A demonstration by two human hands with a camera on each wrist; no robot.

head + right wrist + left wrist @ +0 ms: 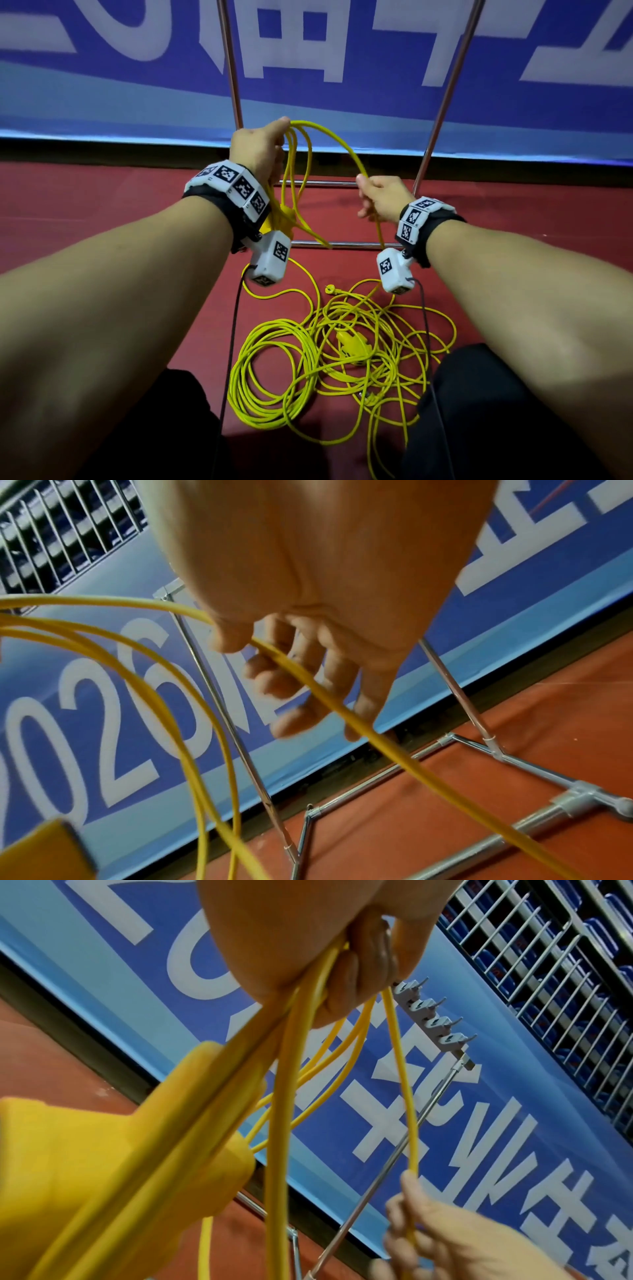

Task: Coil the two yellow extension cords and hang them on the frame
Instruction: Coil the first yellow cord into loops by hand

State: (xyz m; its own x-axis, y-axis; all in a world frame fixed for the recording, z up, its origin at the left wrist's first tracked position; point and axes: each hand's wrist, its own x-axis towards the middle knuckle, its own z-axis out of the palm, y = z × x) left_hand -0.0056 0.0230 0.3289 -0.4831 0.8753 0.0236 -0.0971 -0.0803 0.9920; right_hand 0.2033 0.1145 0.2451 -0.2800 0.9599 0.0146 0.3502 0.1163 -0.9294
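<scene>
Yellow cord (346,150) loops bunched in left hand (258,150) — right hand (383,198) pinches strand.

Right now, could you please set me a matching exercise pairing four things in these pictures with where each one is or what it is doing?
Things:
1. left hand
2. right hand
3. loose yellow cord
4. row of hooks

States:
A. tangled on the red floor
B. guides a single strand of cord
C. on the metal frame, bare
D. grips several gathered loops

Pairs: 1-D, 2-B, 3-A, 4-C
</scene>
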